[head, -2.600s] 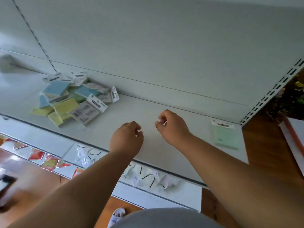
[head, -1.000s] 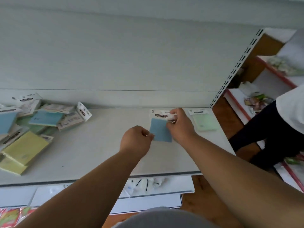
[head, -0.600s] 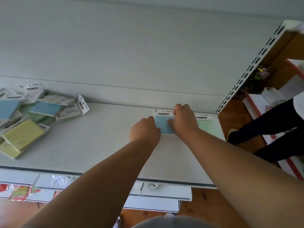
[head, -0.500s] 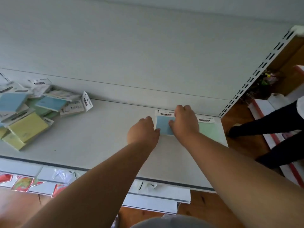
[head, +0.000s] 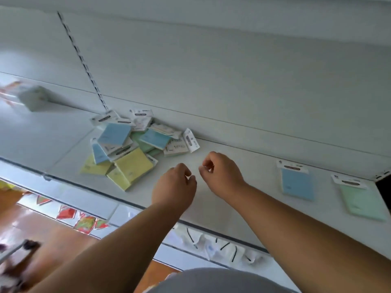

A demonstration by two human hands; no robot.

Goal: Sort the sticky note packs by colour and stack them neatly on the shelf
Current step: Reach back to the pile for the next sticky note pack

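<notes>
A loose pile of sticky note packs (head: 131, 149) in blue, yellow and green lies on the white shelf (head: 232, 199), left of centre by the back panel. One blue pack (head: 297, 182) lies flat at the right, and a green pack (head: 360, 199) lies beside it at the shelf's right end. My left hand (head: 174, 187) and my right hand (head: 222, 174) hover side by side over the bare shelf between the pile and the blue pack. Both have loosely curled fingers and hold nothing.
A white back panel (head: 211, 70) with a slotted upright (head: 84, 64) rises behind the shelf. A lower shelf (head: 211, 248) with white packets and red packets (head: 84, 223) juts out below. A blurred white box (head: 33, 98) stands at the far left. Wooden floor lies beneath.
Both hands let go of the blue pack, which now lies flat beside the green one. The hands and my view moved left, toward the pile.
</notes>
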